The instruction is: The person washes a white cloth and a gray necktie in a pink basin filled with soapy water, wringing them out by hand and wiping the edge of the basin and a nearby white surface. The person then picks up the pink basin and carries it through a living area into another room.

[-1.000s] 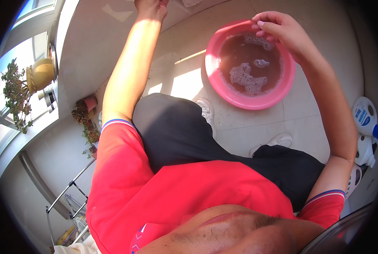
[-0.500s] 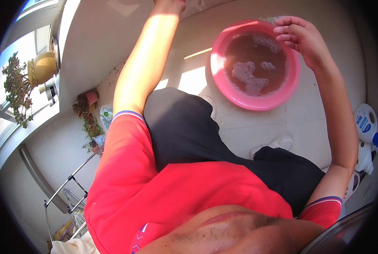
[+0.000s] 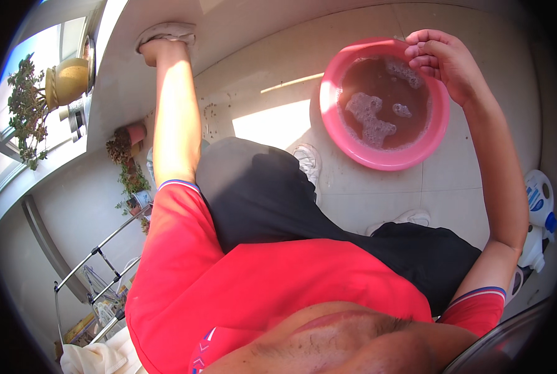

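Observation:
At the upper left, my left hand (image 3: pixel 157 51) presses a whitish, folded cloth (image 3: pixel 174 30) against the white wall (image 3: pixel 119 75). The cloth covers most of its fingers. My right hand (image 3: pixel 444 61) hangs over the far right rim of a pink basin (image 3: pixel 384 161), fingers loosely bent and with nothing in them. Brownish water (image 3: pixel 391 93) with patches of white foam fills much of the basin, which stands on the tiled floor.
Potted plants (image 3: pixel 29 112) line the window at left, with more pots (image 3: pixel 135 132) below. A metal folding rack (image 3: pixel 97 250) stands lower left. White bottles (image 3: pixel 540 196) stand along the right side. My shoes (image 3: pixel 308 165) are on the floor near the basin.
My left hand has moved left and down along the wall, and its cloth has come into view. My right hand keeps nearly the same place and pose. The view has shifted slightly.

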Demonstrator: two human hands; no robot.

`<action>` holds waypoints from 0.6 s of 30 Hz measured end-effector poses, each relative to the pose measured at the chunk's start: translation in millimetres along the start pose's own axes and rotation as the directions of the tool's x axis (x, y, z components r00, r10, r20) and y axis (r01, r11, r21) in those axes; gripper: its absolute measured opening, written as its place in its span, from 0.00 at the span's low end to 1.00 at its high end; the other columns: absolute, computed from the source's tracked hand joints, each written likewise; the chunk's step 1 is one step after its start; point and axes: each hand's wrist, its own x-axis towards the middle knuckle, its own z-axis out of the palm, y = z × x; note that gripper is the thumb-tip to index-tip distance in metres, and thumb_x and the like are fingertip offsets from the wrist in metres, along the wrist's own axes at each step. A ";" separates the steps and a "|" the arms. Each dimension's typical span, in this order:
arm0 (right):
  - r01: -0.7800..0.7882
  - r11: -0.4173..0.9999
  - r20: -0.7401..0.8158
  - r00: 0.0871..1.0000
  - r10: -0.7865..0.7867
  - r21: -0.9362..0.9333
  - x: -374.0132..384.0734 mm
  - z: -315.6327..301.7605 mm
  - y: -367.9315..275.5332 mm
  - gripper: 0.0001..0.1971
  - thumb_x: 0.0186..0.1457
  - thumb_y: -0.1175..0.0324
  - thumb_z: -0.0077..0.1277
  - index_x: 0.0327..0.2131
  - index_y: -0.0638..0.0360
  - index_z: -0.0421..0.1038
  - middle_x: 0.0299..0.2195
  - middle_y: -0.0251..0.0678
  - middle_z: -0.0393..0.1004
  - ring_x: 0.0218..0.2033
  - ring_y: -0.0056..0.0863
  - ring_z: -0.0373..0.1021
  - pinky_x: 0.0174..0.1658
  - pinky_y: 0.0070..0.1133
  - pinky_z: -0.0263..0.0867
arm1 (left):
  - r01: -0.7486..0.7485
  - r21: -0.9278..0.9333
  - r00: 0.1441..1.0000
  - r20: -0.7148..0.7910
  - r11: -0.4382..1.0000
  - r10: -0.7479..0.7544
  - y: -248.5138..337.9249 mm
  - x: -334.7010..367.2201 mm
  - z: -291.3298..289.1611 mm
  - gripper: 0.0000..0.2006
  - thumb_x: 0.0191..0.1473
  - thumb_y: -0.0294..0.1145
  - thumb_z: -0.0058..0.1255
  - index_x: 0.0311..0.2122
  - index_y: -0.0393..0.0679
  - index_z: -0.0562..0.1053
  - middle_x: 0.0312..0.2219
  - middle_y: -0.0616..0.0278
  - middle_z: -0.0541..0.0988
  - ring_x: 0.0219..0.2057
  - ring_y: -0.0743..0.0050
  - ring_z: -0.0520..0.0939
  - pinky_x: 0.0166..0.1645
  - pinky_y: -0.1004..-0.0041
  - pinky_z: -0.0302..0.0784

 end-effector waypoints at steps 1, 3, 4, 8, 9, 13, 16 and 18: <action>-0.011 1.000 -0.001 1.000 0.011 -0.013 -3.0 2.0 -0.5 0.09 0.55 0.68 0.45 0.37 0.57 0.72 0.30 0.29 0.76 0.29 0.15 0.72 0.33 0.11 0.64 | -0.172 0.668 0.984 0.145 0.724 0.100 -15.4 -10.5 -10.2 0.20 0.60 0.35 0.26 0.41 0.41 0.74 0.37 0.56 0.79 0.33 0.60 0.80 0.36 0.63 0.79; -0.021 0.999 -0.012 1.000 0.020 -0.034 -3.1 6.3 1.6 0.09 0.55 0.68 0.45 0.37 0.58 0.73 0.30 0.29 0.76 0.29 0.14 0.72 0.33 0.11 0.64 | -0.343 0.907 0.859 0.199 0.243 0.472 -99.4 14.9 -30.7 0.14 0.59 0.31 0.29 0.29 0.43 0.70 0.17 0.55 0.74 0.12 0.57 0.74 0.19 0.64 0.75; -0.032 0.999 -0.002 1.000 0.032 -0.037 -3.2 10.6 0.3 0.09 0.55 0.68 0.45 0.37 0.58 0.72 0.30 0.29 0.76 0.29 0.14 0.72 0.33 0.11 0.64 | -0.326 0.920 0.900 0.232 0.218 0.369 -116.1 32.8 -47.8 0.10 0.56 0.28 0.35 0.35 0.39 0.71 0.28 0.53 0.78 0.25 0.56 0.80 0.32 0.62 0.80; -0.006 0.999 -0.003 1.000 0.006 -0.033 -10.7 13.3 -0.1 0.10 0.56 0.68 0.45 0.38 0.58 0.72 0.30 0.29 0.76 0.28 0.14 0.71 0.32 0.12 0.63 | -0.280 0.956 0.943 0.256 0.092 0.211 -200.0 25.7 -65.2 0.12 0.50 0.21 0.40 0.39 0.38 0.73 0.31 0.57 0.78 0.33 0.67 0.79 0.38 0.71 0.76; 0.000 0.999 -0.011 1.000 0.000 -0.035 -11.1 12.7 0.7 0.10 0.56 0.68 0.45 0.38 0.58 0.72 0.30 0.29 0.76 0.28 0.14 0.71 0.32 0.12 0.63 | -0.269 0.953 0.958 0.251 0.137 0.136 -200.4 25.4 -65.6 0.12 0.50 0.21 0.40 0.38 0.38 0.74 0.32 0.57 0.78 0.34 0.68 0.79 0.38 0.72 0.75; 0.028 0.995 -0.051 0.998 -0.033 -0.097 -0.9 4.5 17.2 0.13 0.57 0.62 0.47 0.42 0.57 0.71 0.34 0.30 0.75 0.32 0.15 0.70 0.36 0.15 0.64 | -0.246 0.969 0.898 0.231 0.008 -0.375 -175.3 12.1 -37.9 0.14 0.49 0.25 0.42 0.42 0.39 0.73 0.40 0.58 0.79 0.41 0.64 0.80 0.44 0.66 0.76; 0.045 0.991 -0.061 0.997 -0.053 -0.122 -4.1 11.4 17.3 0.23 0.57 0.52 0.50 0.50 0.56 0.68 0.42 0.32 0.72 0.41 0.21 0.69 0.43 0.21 0.64 | -0.037 0.970 0.799 0.172 0.239 -0.576 -191.8 -5.0 -43.5 0.16 0.52 0.29 0.48 0.47 0.39 0.71 0.42 0.57 0.79 0.45 0.63 0.79 0.47 0.64 0.75; 0.028 0.996 -0.001 1.000 -0.028 -0.082 -5.4 18.8 20.4 0.39 0.53 0.39 0.51 0.60 0.54 0.57 0.55 0.35 0.62 0.53 0.30 0.63 0.51 0.31 0.62 | -0.038 0.965 0.653 0.219 0.258 -0.725 -202.2 -32.3 -38.4 0.23 0.50 0.36 0.56 0.51 0.37 0.70 0.44 0.57 0.77 0.48 0.63 0.77 0.52 0.63 0.72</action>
